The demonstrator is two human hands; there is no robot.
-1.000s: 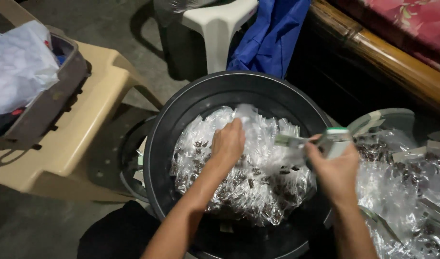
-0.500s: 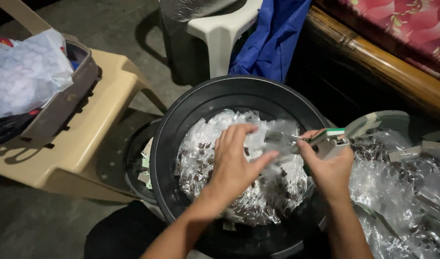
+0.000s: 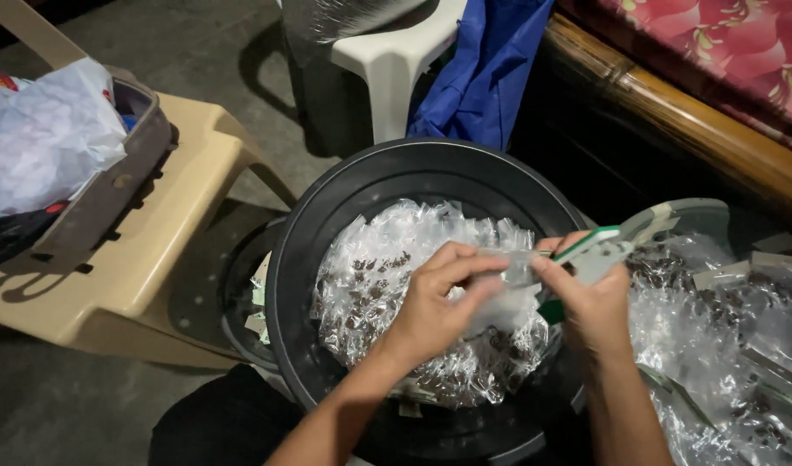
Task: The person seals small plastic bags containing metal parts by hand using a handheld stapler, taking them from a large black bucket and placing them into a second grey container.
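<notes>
From the head camera, the left hand point(image 3: 435, 302) pinches a small clear plastic packet point(image 3: 508, 272) between thumb and forefinger, the other fingers curled loosely beneath it; the packet lies flat and level just past the left fingertips, over the middle of the black basin point(image 3: 327, 224). The right hand point(image 3: 594, 302) closes around a green-and-white stapler point(image 3: 607, 246), thumb on top and fingers wrapped under, its nose meeting the right edge of the packet right beside the left fingertips. Whether the stapler mouth already bites the plastic I cannot tell; the fingers hide the contact. To do this step well, I judge that the folded top of the packet should be kept taut and flat between the left thumb and forefinger, those fingertips drawn back a little from the stapler nose so they stay out of the bite, and the stapler held square to the edge and squeezed once, firmly, so the plastic does not bunch or tear. Below both hands, the basin holds a heap of filled clear packets point(image 3: 387, 285) with dark bits inside. Right of the right fingers lies a second pile of packets point(image 3: 724, 336). Well to the left of the left hand stands a beige plastic stool point(image 3: 137, 259) bearing a grey tray point(image 3: 111, 194) and a white bag point(image 3: 42, 138).
</notes>
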